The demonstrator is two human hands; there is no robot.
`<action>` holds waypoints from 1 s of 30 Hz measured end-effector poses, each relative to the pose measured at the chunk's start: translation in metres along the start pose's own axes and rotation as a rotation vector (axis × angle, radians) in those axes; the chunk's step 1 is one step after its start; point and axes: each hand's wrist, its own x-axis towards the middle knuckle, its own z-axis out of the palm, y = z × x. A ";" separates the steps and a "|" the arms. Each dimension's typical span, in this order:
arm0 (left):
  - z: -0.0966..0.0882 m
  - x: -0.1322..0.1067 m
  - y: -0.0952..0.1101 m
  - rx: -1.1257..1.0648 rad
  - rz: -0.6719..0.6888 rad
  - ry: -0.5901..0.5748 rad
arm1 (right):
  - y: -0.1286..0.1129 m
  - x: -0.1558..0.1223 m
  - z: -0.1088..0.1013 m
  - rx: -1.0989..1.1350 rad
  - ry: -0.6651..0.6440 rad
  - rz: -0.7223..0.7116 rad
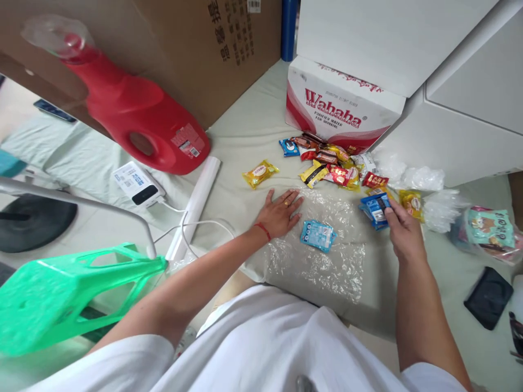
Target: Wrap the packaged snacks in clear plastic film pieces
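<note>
My left hand (280,213) lies flat with fingers stretched out, at the left edge of a clear plastic bag (318,272) spread on the cloth. On the bag, just right of that hand, rest light-blue packets (317,235), overlapping. My right hand (405,228) pinches blue-wrapped snack packets (376,209) between thumb and fingers, off to the right of the bag. Beyond both hands is a pile of wrapped snacks (327,158) in yellow, red, brown and blue. A single yellow snack packet (260,174) lies apart, farther left.
A white-and-red Wahaba carton (343,109) stands behind the pile. Left are a red detergent bottle (143,117), a white power bank (139,185) with cable and a green plastic stool (81,288). Clear plastic bundles (441,209), a snack tub (490,231) and a black pouch (488,296) lie right.
</note>
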 end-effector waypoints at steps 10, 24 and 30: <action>0.000 0.000 0.001 0.009 -0.009 0.002 | -0.057 -0.053 0.074 -0.240 -0.460 -0.413; -0.021 -0.006 -0.016 -0.185 -0.060 0.106 | -0.052 -0.104 0.026 -0.127 -0.287 -0.552; -0.034 -0.077 -0.006 -0.255 0.234 0.061 | -0.010 -0.165 -0.013 -0.175 -0.579 -0.553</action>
